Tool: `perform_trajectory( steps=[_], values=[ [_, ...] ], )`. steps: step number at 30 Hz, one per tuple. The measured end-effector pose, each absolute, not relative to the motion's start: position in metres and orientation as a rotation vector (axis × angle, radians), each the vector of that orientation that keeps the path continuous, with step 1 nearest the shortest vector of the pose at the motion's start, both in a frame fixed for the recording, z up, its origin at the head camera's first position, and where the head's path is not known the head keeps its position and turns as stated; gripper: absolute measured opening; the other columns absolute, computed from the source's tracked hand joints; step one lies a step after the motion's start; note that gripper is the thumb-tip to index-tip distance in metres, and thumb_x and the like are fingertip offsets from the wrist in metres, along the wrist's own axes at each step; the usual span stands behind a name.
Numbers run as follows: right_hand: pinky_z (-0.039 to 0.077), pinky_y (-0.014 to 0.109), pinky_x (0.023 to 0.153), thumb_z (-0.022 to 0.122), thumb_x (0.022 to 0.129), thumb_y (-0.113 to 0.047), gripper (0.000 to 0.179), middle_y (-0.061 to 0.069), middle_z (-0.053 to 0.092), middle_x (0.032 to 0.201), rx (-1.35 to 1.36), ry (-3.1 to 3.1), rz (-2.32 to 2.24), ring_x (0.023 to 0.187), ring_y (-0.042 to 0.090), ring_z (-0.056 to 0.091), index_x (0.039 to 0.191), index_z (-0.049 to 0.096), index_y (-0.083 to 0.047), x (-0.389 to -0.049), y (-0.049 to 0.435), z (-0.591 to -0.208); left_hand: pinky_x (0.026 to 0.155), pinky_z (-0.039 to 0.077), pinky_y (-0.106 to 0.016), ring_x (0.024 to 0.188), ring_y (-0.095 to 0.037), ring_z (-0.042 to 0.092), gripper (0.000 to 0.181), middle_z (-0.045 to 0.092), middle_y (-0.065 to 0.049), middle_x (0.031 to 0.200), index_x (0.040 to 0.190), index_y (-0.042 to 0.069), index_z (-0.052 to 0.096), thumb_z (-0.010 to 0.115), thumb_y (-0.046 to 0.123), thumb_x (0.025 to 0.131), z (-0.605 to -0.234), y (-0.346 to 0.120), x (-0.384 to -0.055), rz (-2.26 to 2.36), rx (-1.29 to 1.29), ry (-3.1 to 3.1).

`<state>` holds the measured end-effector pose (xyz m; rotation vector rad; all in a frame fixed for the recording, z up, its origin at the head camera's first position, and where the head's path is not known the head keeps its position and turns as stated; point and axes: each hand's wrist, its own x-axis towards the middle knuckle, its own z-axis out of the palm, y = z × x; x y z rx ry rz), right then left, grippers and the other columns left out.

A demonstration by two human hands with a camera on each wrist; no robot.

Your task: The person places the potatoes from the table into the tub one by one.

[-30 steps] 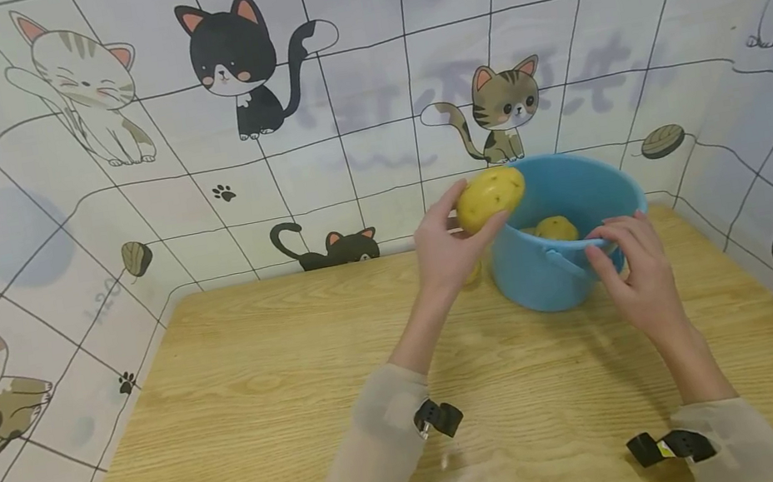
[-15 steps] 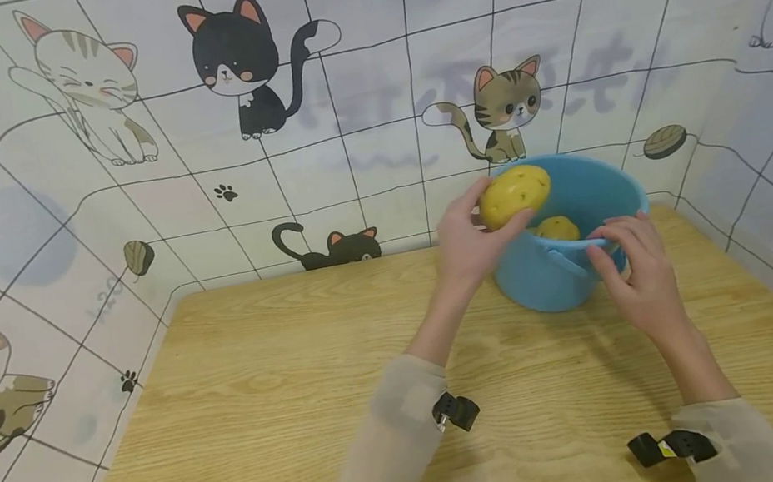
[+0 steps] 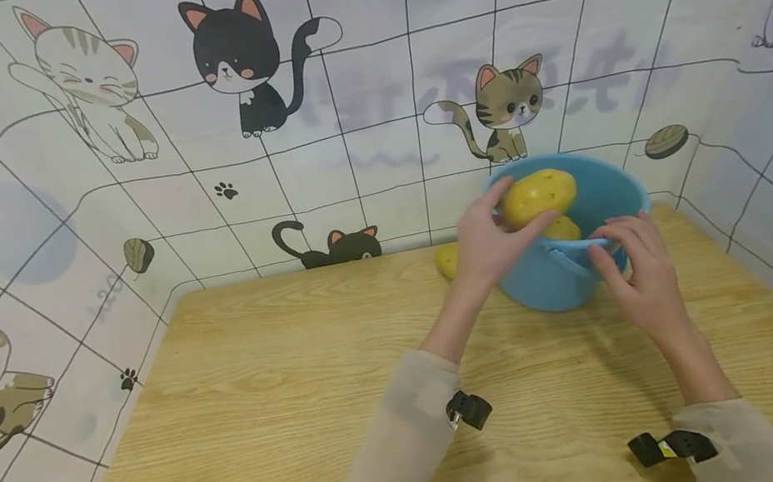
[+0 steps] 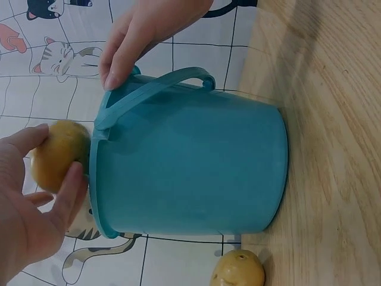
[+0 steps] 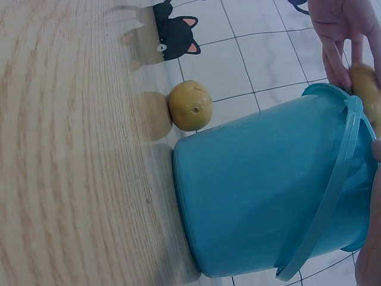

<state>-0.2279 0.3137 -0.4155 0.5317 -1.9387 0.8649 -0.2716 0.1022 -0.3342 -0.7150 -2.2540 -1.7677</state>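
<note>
A yellow potato (image 3: pixel 542 195) is held in my left hand (image 3: pixel 488 237), over the near-left rim of a blue bucket (image 3: pixel 548 279). Fingers and thumb grip its sides; in the left wrist view the potato (image 4: pixel 56 156) is right at the bucket's mouth. Inside the bucket a second potato (image 3: pixel 563 230) shows, partly covered by the held one. My right hand (image 3: pixel 641 276) pinches the bucket's front-right rim between thumb and fingers. The bucket stands upright, its handle (image 4: pixel 158 92) folded down against the side.
Another potato (image 5: pixel 190 106) lies on the wooden table (image 3: pixel 267 395) just left of the bucket, partly behind my left hand in the head view. A cat-patterned tiled wall (image 3: pixel 380 149) rises behind the table's back edge.
My left hand has carried the potato rightward, from beside the bucket's rim to over its mouth. The potato on the table has come into view behind that hand. The right hand stays put.
</note>
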Motion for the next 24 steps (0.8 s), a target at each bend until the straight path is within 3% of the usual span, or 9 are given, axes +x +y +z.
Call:
perform_trajectory(
  steps=[5, 12, 17, 24],
  values=[
    [0.019, 0.06, 0.118, 0.061, 0.102, -0.034, 0.042, 0.025, 0.062, 0.104, 0.537, -1.938, 0.864, 0.112, 0.037, 0.052, 0.1, 0.066, 0.008, -0.228, 0.314, -0.415, 0.081, 0.055, -0.017, 0.097, -0.01, 0.066, 0.075, 0.063, -0.011, 0.123, 0.15, 0.008, 0.045, 0.082, 0.022, 0.086, -0.336, 0.103, -0.268, -1.916, -0.782, -2.186],
    [0.019, 0.062, 0.118, 0.062, 0.101, -0.03, 0.038, 0.026, 0.063, 0.104, 0.535, -1.935, 0.864, 0.11, 0.042, 0.052, 0.1, 0.066, 0.008, -0.228, 0.314, -0.416, 0.085, 0.052, -0.015, 0.099, -0.009, 0.063, 0.067, 0.064, -0.013, 0.125, 0.147, 0.005, 0.047, 0.078, 0.02, 0.089, -0.337, 0.1, -0.262, -1.824, -0.879, -2.21],
    [0.019, 0.059, 0.119, 0.061, 0.102, -0.033, 0.041, 0.024, 0.062, 0.105, 0.518, -1.954, 0.862, 0.114, 0.034, 0.052, 0.101, 0.066, 0.007, -0.228, 0.316, -0.416, 0.085, 0.052, -0.016, 0.098, -0.007, 0.062, 0.062, 0.065, -0.013, 0.124, 0.145, 0.003, 0.05, 0.077, 0.014, 0.09, -0.34, 0.098, -0.261, -1.812, -0.905, -2.177],
    [0.018, 0.057, 0.12, 0.06, 0.102, -0.037, 0.045, 0.022, 0.063, 0.105, 0.533, -1.958, 0.867, 0.116, 0.025, 0.052, 0.102, 0.066, 0.007, -0.228, 0.316, -0.416, 0.085, 0.053, -0.018, 0.099, -0.025, 0.067, 0.056, 0.065, -0.015, 0.119, 0.14, 0.001, 0.053, 0.074, 0.008, 0.089, -0.348, 0.094, -0.262, -1.802, -0.917, -2.121]
  ],
)
